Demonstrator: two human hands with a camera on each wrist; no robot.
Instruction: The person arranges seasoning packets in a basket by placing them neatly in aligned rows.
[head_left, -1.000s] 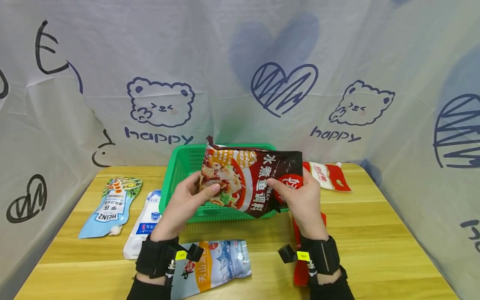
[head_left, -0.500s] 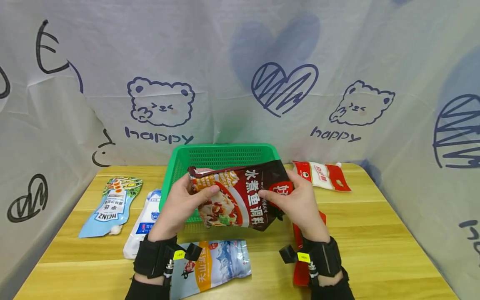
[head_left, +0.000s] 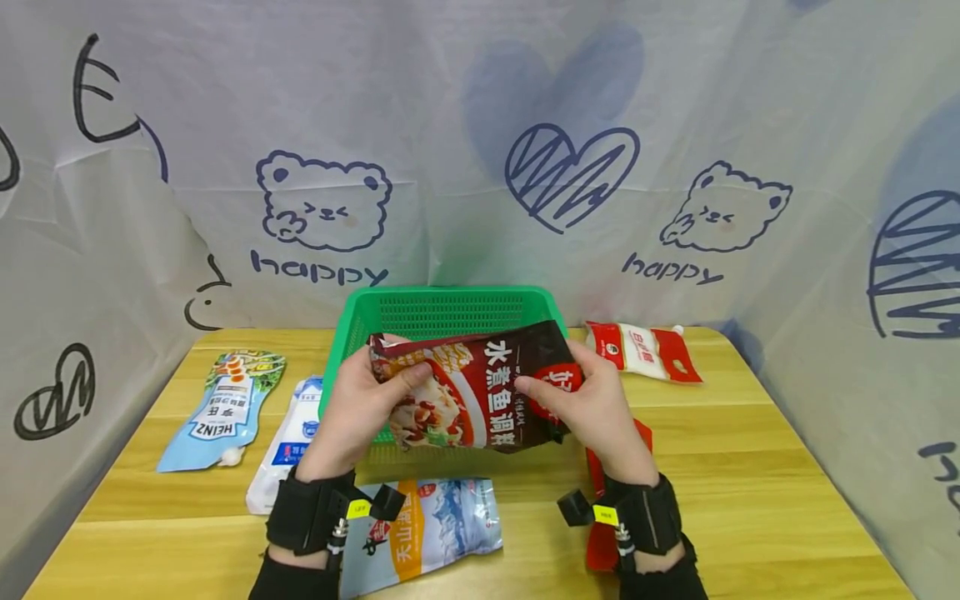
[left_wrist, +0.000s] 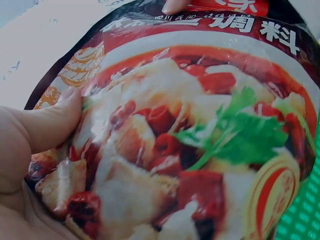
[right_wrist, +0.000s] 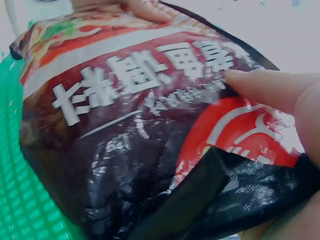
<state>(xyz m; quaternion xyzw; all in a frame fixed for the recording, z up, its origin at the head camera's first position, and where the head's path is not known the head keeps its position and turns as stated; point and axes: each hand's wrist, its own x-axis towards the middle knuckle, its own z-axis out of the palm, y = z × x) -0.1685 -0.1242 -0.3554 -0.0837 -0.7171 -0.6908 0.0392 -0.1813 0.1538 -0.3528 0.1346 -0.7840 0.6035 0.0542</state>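
Observation:
A dark red and black seasoning packet (head_left: pixel 480 392) with a fish-dish picture is held up in front of the green basket (head_left: pixel 450 293). My left hand (head_left: pixel 367 408) grips its left end, thumb (left_wrist: pixel 55 120) on the printed front and the other fingers hidden behind. At the opposite end my right hand (head_left: pixel 600 408) pinches the packet, its thumb (right_wrist: pixel 265 87) lying across the front near the red logo. A black flap (right_wrist: pixel 185 205) of the packet folds over at a lower corner in the right wrist view. The packet covers much of the basket's front.
On the left of the table lie a blue Heinz pouch (head_left: pixel 225 412) and a white-blue packet (head_left: pixel 288 450). A blue-orange packet (head_left: pixel 442 529) is at the near edge. To the right are a red-white bag (head_left: pixel 645 352) and a red packet (head_left: pixel 600 542), partly under the right arm.
Both hands have brought the packet lower, nearer and slightly left, uncovering more of the basket's back. Over the last half second it shifts only a little and tips slightly.

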